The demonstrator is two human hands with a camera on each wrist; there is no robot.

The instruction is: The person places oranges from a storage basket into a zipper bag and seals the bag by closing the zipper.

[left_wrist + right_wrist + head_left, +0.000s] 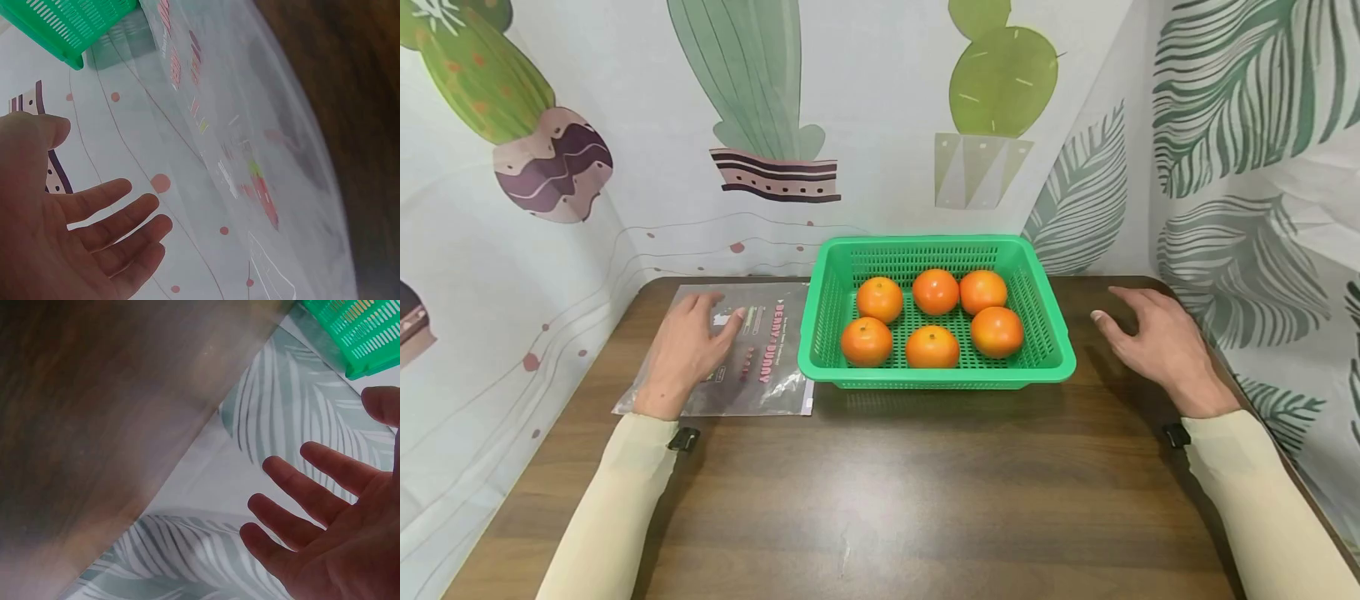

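A green plastic basket (936, 375) with slotted walls stands at the back of the table, and several round orange fruits (932, 347) lie in it. To its left, a clear zip bag (775, 392) with pink print lies flat. My left hand (685, 346) hovers over the bag's left part, its fingers relaxed and apart, holding nothing; in the left wrist view the bag (250, 156) shows beside that hand (94, 231). On the basket's right, my right hand (1168, 346) is above the table, fingers loosely extended and holding nothing, as the right wrist view of the hand (325, 531) also shows.
The brown wooden table (880, 500) reaches back to a patterned cloth (880, 100) with cactus and leaf prints, which hangs behind it and at both sides. Each wrist wears a small black device (683, 439) on a strap.
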